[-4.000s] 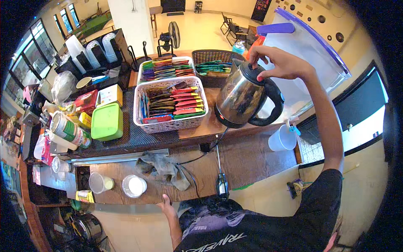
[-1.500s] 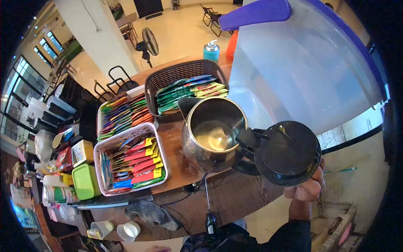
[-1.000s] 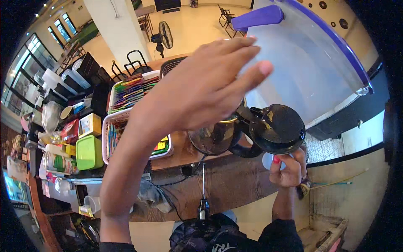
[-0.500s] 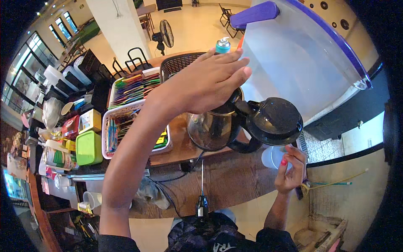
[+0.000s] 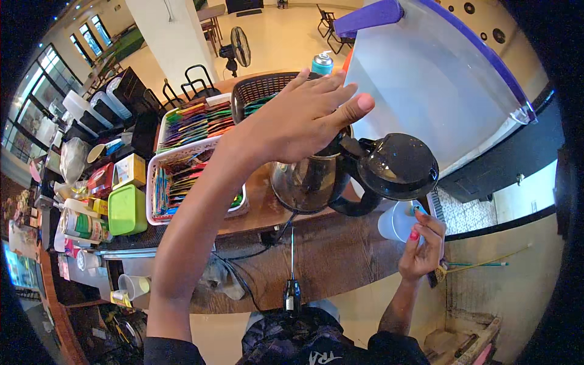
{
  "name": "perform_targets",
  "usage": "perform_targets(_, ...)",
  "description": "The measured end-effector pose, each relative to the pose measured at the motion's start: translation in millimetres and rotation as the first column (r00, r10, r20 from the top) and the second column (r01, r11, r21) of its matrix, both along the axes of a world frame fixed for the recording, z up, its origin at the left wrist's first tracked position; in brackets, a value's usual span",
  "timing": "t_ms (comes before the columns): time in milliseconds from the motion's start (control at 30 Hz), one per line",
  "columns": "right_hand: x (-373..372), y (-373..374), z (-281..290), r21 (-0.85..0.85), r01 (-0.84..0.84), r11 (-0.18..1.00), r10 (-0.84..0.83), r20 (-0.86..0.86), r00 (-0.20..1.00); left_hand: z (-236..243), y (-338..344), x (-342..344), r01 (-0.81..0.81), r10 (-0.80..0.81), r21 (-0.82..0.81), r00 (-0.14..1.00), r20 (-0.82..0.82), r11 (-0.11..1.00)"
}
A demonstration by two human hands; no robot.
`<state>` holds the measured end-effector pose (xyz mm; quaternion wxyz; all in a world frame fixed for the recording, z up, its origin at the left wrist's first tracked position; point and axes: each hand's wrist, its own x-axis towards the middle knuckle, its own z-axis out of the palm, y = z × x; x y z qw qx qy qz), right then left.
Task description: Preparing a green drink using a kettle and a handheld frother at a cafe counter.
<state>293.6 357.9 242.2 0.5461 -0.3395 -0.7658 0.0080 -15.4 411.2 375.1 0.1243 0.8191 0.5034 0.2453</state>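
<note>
A glass electric kettle [image 5: 307, 185] with a black handle stands on the wooden counter, its round black lid [image 5: 398, 167] swung up to the right. Over the kettle's mouth my left hand [image 5: 310, 115] stretches out palm down, fingers apart and holding nothing; it hides part of the rim. Right of the kettle is a translucent plastic cup [image 5: 395, 222]. My right hand [image 5: 421, 246] is at the cup's right side with fingers curled and thumb bent in. A small dark bit shows at its fingertips, too small to name.
White baskets of colourful sachets [image 5: 176, 188] stand left of the kettle, with a dark woven basket [image 5: 243, 91] behind. A green-lidded box [image 5: 128, 210], a spray can [image 5: 322, 62], a large translucent bin with purple trim [image 5: 420, 79] and a black cable [image 5: 240, 261] lie around.
My left hand has shifted slightly, its thumb a little more to the right. At my right fingertips a small dark bit now shows. The kettle stays with its lid up.
</note>
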Motion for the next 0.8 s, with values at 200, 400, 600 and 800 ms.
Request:
perform_targets(200, 1, 0, -1, 0.014, -0.031, 0.999, 0.031, 0.015, 0.999, -3, 0, 1, -0.026, 0.026, 0.001, 0.999, -0.018, 1.000)
perform_targets(400, -8, 0, -4, -0.010, -0.039, 0.999, 0.039, -0.005, 0.999, 14, -24, -11, -0.080, 0.074, 0.066, 0.994, 0.083, 0.995)
perform_targets(600, -20, 6, -16, -0.057, -0.061, 0.996, 0.057, -0.068, 0.996, -13, -148, -36, -0.243, 0.029, 0.208, 0.714, 0.699, 0.947)
perform_targets(800, 0, 16, -83, -0.134, -0.059, 0.989, 0.037, -0.161, 0.986, -89, -275, -17, -0.170, 0.275, -0.221, 0.438, 0.856, 0.960)
